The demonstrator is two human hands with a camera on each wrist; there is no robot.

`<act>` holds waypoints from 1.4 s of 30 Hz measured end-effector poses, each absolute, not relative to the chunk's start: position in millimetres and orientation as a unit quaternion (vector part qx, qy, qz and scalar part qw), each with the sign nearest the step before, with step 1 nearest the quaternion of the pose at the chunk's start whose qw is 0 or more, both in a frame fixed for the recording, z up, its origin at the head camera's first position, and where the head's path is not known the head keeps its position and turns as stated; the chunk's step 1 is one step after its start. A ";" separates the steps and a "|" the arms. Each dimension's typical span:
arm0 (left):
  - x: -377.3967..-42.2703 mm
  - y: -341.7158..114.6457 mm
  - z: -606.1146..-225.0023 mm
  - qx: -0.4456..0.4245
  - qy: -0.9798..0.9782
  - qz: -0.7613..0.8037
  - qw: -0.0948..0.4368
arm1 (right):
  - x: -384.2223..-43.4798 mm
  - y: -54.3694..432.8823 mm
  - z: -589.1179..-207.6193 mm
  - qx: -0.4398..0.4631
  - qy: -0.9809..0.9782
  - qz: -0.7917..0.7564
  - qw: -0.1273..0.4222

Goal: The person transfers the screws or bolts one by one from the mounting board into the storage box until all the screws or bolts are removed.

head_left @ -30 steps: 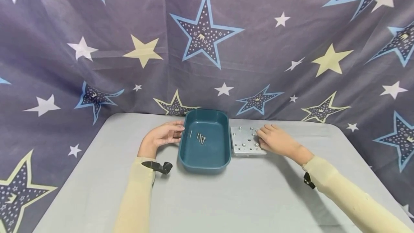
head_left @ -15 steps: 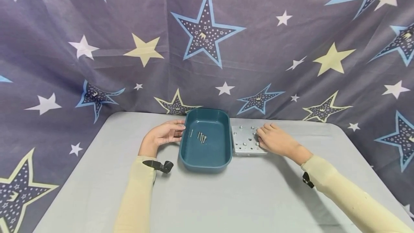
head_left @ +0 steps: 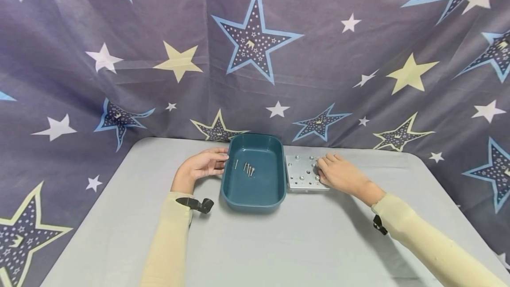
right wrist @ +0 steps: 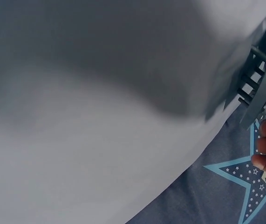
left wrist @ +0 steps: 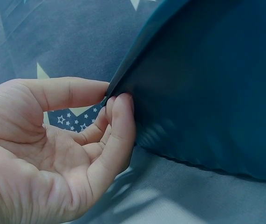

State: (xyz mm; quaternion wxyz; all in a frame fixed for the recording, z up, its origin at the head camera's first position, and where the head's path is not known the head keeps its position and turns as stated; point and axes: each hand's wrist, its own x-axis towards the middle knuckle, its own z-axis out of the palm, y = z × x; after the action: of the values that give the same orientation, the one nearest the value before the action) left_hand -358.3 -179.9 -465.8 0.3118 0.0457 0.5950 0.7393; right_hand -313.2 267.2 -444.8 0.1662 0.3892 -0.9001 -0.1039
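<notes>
A deep teal plastic tray stands mid-table, with several thin screws lying on its floor. At its left side my left hand pinches the rim; the left wrist view shows my thumb at the edge and curled fingers against the tray's outer wall. Just right of the tray lies a silver metal plate with holes and several screw heads on top. My right hand is curled over its right part, fingertips down at the surface. Whatever those fingertips pinch is hidden, and I cannot tell what it is.
A pale grey cloth covers the table. Close behind it hangs a purple-grey curtain printed with stars. In the right wrist view, dark screw shanks stick out beneath the plate. Each wrist carries a black strapped camera.
The whole head view has drifted slightly. Both hands keep their places at the tray and the plate, and the screws in the tray lie as before.
</notes>
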 end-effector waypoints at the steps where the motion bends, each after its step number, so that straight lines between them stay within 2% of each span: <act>1: -358.3 -180.1 -465.8 0.046 0.596 0.738 0.312 | -313.3 267.3 -445.2 0.389 -0.900 -0.106 0.168; 15: -358.2 -181.7 -467.8 0.047 0.591 0.742 0.313 | -311.9 265.1 -447.4 0.392 -0.893 -0.098 0.198; 21: -358.3 -180.9 -468.2 0.040 0.587 0.746 0.311 | -309.9 263.8 -446.1 0.388 -0.895 -0.102 0.195; 28: -358.5 -179.9 -468.6 0.040 0.581 0.751 0.312 | -308.4 262.7 -445.8 0.398 -0.884 -0.106 0.220; 42: -357.1 -179.7 -464.5 0.051 0.584 0.748 0.313 | -303.3 266.4 -442.0 0.421 -0.864 -0.166 0.221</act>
State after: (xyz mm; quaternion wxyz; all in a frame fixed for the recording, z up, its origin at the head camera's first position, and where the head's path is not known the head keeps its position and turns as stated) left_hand -357.1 -179.7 -464.5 0.3127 0.0510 0.5837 0.7476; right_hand -303.3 266.4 -442.0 0.2214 0.4213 -0.8636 -0.1662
